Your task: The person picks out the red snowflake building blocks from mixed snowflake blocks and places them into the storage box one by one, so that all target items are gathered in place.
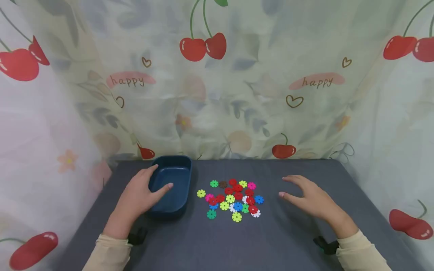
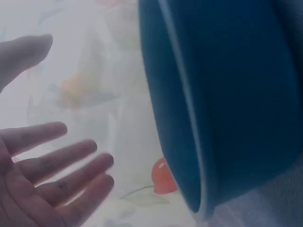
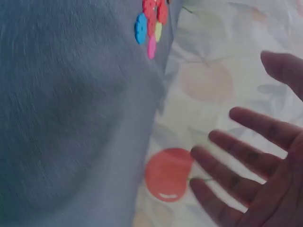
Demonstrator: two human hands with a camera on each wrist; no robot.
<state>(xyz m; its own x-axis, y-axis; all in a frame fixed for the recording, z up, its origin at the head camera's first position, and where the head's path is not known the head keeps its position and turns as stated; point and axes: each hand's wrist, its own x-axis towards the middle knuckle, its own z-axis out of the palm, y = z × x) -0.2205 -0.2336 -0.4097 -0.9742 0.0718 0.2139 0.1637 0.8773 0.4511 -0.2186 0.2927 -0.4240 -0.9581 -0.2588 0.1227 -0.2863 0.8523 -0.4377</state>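
Note:
My left hand [image 1: 139, 194] hovers over the near left side of a dark blue rectangular bin [image 1: 186, 199], thumb and fingers spread with nothing between them. In the left wrist view the bin's wall [image 2: 236, 104] stands to the right of the spread fingers [image 2: 71, 161]. On the table, right of the bin, lies a loose cluster of flat notched plastic discs [image 1: 238, 196] in red, yellow, green, blue, pink, white and brown. Some overlap. Off to the right of the discs, my right hand [image 1: 310, 197] is held above the table, its fingers apart and holding nothing.
A dark grey cloth covers the table [image 1: 217, 244]. Behind it and along both sides hangs a pale curtain [image 1: 217, 109] printed with cherries and leaves. Dark straps [image 1: 327, 246] show at both wrists.

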